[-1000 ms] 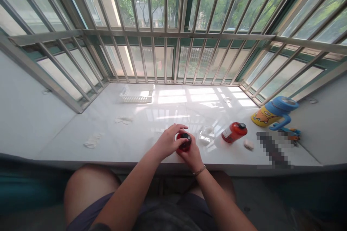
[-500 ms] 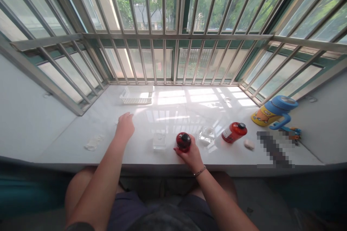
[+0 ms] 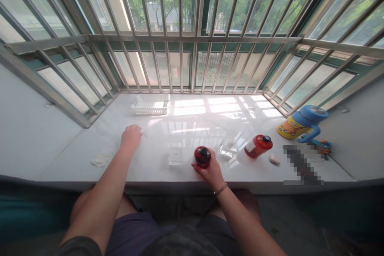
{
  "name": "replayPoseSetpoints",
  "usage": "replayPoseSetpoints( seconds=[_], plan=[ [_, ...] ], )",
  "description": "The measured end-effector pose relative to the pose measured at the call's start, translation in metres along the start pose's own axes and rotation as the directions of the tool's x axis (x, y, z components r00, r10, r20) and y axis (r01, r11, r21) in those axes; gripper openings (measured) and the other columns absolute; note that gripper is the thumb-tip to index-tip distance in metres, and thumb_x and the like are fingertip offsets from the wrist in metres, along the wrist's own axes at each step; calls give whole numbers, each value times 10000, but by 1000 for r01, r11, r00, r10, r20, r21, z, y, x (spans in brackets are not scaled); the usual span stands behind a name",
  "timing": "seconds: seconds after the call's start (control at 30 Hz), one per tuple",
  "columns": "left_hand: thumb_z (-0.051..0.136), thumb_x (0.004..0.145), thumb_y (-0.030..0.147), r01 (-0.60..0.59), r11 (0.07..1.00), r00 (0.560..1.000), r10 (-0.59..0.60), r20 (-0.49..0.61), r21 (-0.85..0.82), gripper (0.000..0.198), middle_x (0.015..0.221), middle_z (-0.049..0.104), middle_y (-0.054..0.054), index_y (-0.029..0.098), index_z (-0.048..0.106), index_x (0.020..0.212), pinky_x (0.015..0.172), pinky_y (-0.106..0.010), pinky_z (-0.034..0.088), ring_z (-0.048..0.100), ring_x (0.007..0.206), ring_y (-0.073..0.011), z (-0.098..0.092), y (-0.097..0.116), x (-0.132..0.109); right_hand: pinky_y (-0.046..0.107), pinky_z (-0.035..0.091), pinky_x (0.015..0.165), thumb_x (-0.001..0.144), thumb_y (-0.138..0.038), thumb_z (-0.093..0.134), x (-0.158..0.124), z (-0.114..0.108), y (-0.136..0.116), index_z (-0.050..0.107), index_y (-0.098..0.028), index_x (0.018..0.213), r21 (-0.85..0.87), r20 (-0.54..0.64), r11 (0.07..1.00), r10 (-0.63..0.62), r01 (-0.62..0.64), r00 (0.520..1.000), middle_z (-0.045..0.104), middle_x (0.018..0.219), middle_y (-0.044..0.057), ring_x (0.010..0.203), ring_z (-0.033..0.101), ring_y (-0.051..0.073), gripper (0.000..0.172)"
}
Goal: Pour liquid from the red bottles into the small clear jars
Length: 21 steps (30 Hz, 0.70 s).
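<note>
My right hand (image 3: 212,172) is wrapped round a red bottle with a black cap (image 3: 203,157), which is upright near the front edge of the white sill. Further left, my left hand (image 3: 131,137) is low over the sill with its fingers curled together; what they hold, if anything, is too small to make out. Between the hands sits a clear, square-looking container (image 3: 175,156). Just right of the held bottle is a clear glass dish (image 3: 228,149). A second red bottle with a black cap (image 3: 258,146) stands beyond it.
A white plastic basket (image 3: 151,105) stands at the back left by the window bars (image 3: 192,39). A crumpled whitish piece (image 3: 102,159) lies left of my left forearm. At right are a small pale object (image 3: 274,159), a blue and yellow mug (image 3: 300,122) and a blurred dark patch.
My left hand has moved a little to the left over the sill, its fingers still curled. The right hand and its bottle have hardly moved.
</note>
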<state>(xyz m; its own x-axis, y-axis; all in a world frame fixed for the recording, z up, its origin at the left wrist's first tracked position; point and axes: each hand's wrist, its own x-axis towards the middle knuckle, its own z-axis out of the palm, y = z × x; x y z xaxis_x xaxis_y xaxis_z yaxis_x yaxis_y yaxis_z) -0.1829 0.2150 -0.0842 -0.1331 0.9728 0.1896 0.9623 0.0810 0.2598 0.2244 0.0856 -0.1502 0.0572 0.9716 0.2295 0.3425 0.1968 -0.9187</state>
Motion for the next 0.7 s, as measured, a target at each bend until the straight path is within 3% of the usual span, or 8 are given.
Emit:
replayPoseSetpoints(
  seconds=[0.07,0.13,0.2,0.27,0.33,0.4,0.53,0.7],
  plan=[
    [629,965,232,41,996,997,-45,-54,-80,230,1345,679,-180,149,715,1162,1152,-530,461,576,1312,-366,-5,9,-6,470,609,980,757,-518,898,0,0,0,473,-240,1411,0,1,1000,-1,1,1000,706,1256,105,1064,739,298,827],
    [656,975,370,99,937,985,-140,-101,-336,312,1324,705,-163,171,707,1211,1123,-503,499,649,1232,-333,-11,27,-20,477,607,982,756,-522,897,-1,0,0,472,-236,1414,-12,-2,1000,-1,1,1000,708,1263,110,1080,738,306,834],
    [722,932,495,106,713,973,-219,-77,-693,427,1304,733,-144,186,710,1226,1107,-504,521,689,1194,-316,-17,53,-41,484,605,986,755,-527,897,-1,0,0,472,-229,1417,-26,-8,1000,-7,7,1000,710,1275,120,1099,737,315,841],
    [761,905,543,15,439,990,-134,-49,-899,476,1365,720,-142,184,718,1214,1184,-490,473,645,1314,-307,-20,81,-67,484,606,986,757,-529,896,-1,0,-1,473,-222,1417,-31,-13,999,-17,16,1000,709,1290,131,1115,736,321,842],
    [803,888,519,-21,251,999,-37,-31,-968,492,1406,703,-132,193,723,1248,1231,-470,433,600,1391,-298,-20,106,-92,481,608,983,760,-529,895,-1,-1,-1,476,-219,1414,-27,-13,999,-20,19,1000,710,1291,135,1115,738,321,836],
    [812,891,503,-12,141,1000,-22,-15,-990,476,1372,718,-119,201,732,1251,1227,-458,439,622,1363,-289,-15,123,-111,478,612,974,760,-527,896,-1,-1,-2,479,-220,1411,-24,-13,1000,-14,14,1000,716,1269,128,1092,743,316,832],
    [805,899,509,45,105,998,-36,42,-993,458,1274,741,-106,211,729,1239,1120,-446,532,687,1232,-283,1,136,-129,472,616,971,756,-523,898,-1,-2,-2,481,-225,1412,-32,-17,999,-15,14,1000,722,1262,117,1088,746,311,832],
    [764,927,518,-12,259,999,49,1,-966,406,1281,709,-116,217,730,1198,1134,-474,526,677,1248,-290,20,135,-132,476,621,979,764,-517,893,-1,-2,-1,489,-221,1417,-53,-28,998,-42,40,999,717,1295,130,1126,744,323,823]
  ],
)
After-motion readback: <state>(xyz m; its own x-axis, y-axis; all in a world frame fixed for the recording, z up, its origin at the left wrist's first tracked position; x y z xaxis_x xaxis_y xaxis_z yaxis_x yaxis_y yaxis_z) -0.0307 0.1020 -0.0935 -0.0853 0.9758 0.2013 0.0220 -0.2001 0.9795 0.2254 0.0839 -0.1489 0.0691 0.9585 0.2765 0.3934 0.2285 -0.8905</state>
